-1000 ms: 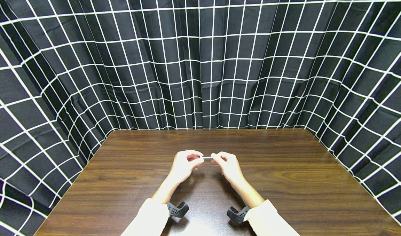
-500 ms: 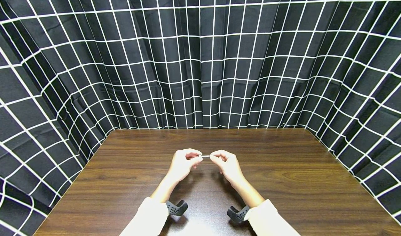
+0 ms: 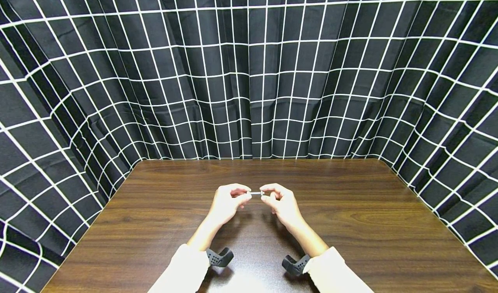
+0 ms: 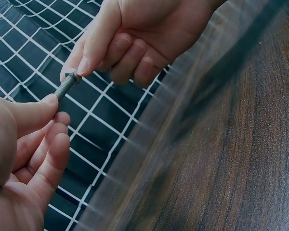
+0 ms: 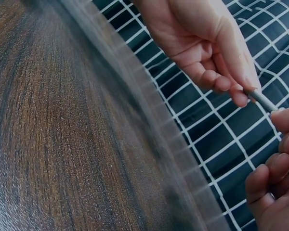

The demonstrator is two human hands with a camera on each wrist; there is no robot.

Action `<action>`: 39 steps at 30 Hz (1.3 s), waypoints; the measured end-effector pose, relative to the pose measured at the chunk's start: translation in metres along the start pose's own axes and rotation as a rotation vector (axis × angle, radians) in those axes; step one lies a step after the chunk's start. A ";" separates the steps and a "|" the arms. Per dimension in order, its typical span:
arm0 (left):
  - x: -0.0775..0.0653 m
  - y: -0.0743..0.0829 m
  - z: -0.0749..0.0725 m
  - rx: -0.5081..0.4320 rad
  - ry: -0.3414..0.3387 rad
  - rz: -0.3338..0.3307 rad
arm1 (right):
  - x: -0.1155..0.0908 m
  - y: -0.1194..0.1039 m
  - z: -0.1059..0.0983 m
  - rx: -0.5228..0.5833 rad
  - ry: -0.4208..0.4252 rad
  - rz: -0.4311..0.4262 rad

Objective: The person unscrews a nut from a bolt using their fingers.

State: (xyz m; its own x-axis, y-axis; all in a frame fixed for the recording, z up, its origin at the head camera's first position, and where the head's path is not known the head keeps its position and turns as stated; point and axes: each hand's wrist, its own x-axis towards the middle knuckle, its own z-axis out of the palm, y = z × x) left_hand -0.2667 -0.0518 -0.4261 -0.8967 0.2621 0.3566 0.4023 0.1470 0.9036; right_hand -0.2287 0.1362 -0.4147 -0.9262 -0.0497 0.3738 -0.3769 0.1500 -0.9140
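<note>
Above the table, a small metal bolt (image 3: 255, 193) spans the gap between the two hands, lying about level. My left hand (image 3: 228, 204) pinches one end of it between thumb and fingers, which hide that end. Bare thread of the bolt (image 4: 64, 88) shows in the left wrist view, with a hex nut (image 4: 71, 76) at its far end. The thumb and forefinger of my right hand (image 3: 283, 203) sit on either side of the nut (image 3: 262, 193), pinching it at the fingertips. The other right fingers are curled in toward the palm.
A brown wood-grain table (image 3: 350, 215) extends under both hands. Black curtain (image 3: 295, 85) with a white grid surrounds its back and sides. Dark wrist mounts (image 3: 220, 257) stick out from the light sleeves (image 3: 183, 269), low over the tabletop.
Both hands have shifted very slightly left and up. The right thumb and forefinger have spread apart a little, so the nut between them now shows in the head view.
</note>
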 end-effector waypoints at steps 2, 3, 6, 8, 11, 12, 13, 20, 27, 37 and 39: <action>0.000 0.000 0.000 0.000 0.002 -0.001 | 0.002 0.010 0.000 -0.007 0.006 -0.002; 0.000 0.000 0.000 0.003 0.003 -0.001 | 0.003 0.014 0.000 -0.012 0.011 0.003; -0.001 -0.001 0.000 -0.006 0.000 0.004 | 0.004 0.020 0.000 -0.018 0.014 -0.006; 0.000 -0.001 0.000 -0.005 -0.001 0.002 | 0.004 0.021 0.000 -0.021 0.009 -0.015; -0.001 0.002 0.001 -0.004 -0.002 0.009 | 0.005 0.021 -0.001 -0.023 -0.009 -0.022; -0.001 0.004 0.001 -0.001 0.000 0.005 | 0.005 0.021 -0.002 -0.024 -0.014 -0.022; -0.002 0.008 0.001 -0.001 0.002 0.005 | 0.005 0.021 -0.003 -0.022 -0.018 -0.020; -0.007 0.023 0.001 0.013 -0.005 0.009 | 0.006 0.020 -0.004 -0.020 -0.021 0.055; -0.002 -0.001 0.005 0.006 0.000 0.017 | 0.006 0.019 -0.002 -0.077 -0.020 0.160; -0.002 -0.003 0.005 0.008 -0.029 0.038 | 0.000 -0.019 -0.004 -0.048 -0.100 0.220; -0.002 -0.003 0.005 0.014 -0.027 0.038 | 0.000 -0.020 -0.004 -0.040 -0.110 0.231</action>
State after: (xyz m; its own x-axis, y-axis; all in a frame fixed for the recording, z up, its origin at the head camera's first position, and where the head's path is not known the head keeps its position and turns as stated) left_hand -0.2653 -0.0482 -0.4306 -0.8756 0.2936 0.3835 0.4383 0.1495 0.8863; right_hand -0.2211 0.1374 -0.3955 -0.9841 -0.1162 0.1341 -0.1562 0.2087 -0.9654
